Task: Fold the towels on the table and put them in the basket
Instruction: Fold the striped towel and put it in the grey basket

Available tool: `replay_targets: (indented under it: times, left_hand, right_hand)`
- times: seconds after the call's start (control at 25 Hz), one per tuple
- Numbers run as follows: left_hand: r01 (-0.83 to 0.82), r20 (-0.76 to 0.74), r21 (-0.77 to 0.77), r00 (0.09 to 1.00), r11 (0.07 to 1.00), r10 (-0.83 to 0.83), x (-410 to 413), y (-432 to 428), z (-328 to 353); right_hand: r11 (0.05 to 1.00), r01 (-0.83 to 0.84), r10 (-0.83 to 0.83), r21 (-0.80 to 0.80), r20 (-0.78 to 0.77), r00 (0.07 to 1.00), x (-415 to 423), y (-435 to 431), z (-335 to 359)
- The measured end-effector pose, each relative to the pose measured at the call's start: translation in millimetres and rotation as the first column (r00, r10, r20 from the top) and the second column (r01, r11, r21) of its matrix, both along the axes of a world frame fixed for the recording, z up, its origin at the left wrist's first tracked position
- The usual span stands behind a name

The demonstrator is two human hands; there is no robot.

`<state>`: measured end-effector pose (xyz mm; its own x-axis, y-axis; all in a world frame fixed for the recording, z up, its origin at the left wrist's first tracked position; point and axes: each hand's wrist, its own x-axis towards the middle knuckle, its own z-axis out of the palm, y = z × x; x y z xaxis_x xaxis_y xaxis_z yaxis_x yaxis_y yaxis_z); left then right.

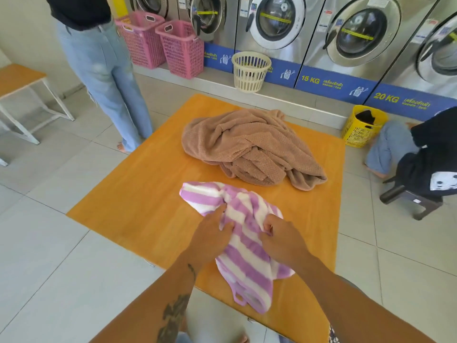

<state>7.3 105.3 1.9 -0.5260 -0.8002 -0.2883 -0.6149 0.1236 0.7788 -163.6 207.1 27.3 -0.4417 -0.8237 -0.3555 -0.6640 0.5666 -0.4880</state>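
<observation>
- The left hand [212, 233] and the right hand [279, 240] both grasp the striped towel [247, 251], crumpled at the near edge of the table [138, 194].
- The brown towel [247, 144] lies heaped toward the far edge.

One brown towel [247, 147], one striped towel [247, 246]; two pink baskets [181, 53], one cream basket [249, 75], one yellow basket [358, 134]; five washing machines [277, 21].

My striped towel [247, 253] is fluffy cloth; the brown towel [247, 144] at twelve o'clock, waffle-textured cloth. The table [148, 194] is smooth wood; the washing machines [309, 53], shiny metal.
</observation>
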Motion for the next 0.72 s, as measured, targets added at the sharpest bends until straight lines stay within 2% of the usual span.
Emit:
replay_targets:
  times: [0.04,0.08,0.12,0.16,0.2,0.28,0.4,0.48,0.56,0.64,0.72]
  left_hand:
    - [0.032,-0.013,0.030,0.999,0.999,-0.032,-5,3,-1]
    - [0.051,-0.024,0.017,0.998,0.999,-0.051,-7,5,0]
    - [0.041,-0.036,-0.028,0.998,0.999,-0.042,-7,5,1]
    - [0.017,-0.055,-0.091,0.998,0.996,-0.022,-4,1,3]
    - [0.005,-0.064,-0.194,0.998,0.981,-0.018,0,-7,6]
    - [0.049,-0.039,-0.431,0.997,0.901,-0.073,9,-34,7]
    - [0.044,-0.051,-0.609,0.994,0.792,-0.094,27,-76,14]
    - [0.025,-0.061,-0.638,0.995,0.769,-0.083,45,-93,18]
    - [0.024,-0.073,-0.639,0.993,0.769,-0.092,65,-105,16]
    - [0.091,-0.076,-0.597,0.983,0.797,-0.169,86,-110,8]
    - [0.198,-0.075,-0.469,0.962,0.861,-0.262,103,-112,2]
  right_hand:
    - [0.995,-0.044,0.043,0.088,0.010,0.999,0,-2,4]
    - [0.958,-0.107,0.108,0.264,0.013,0.994,2,-4,12]
    - [0.900,-0.137,0.145,0.414,0.011,0.989,3,-5,16]
    - [0.871,-0.096,0.108,0.481,0.001,0.994,6,-7,23]
    - [0.889,-0.027,0.041,0.457,-0.019,0.999,7,-11,26]
    - [0.958,0.093,-0.080,0.270,-0.059,0.995,12,-23,28]
    - [0.998,0.049,-0.052,0.033,0.076,0.996,33,-49,16]
    - [0.999,-0.026,0.021,0.043,0.099,0.995,51,-64,2]
    - [0.991,-0.057,0.060,0.119,-0.022,0.998,70,-76,-8]
    - [1.000,-0.011,0.014,0.023,-0.132,0.991,85,-85,-8]
    - [0.994,0.024,-0.026,-0.106,-0.021,0.999,93,-86,-4]
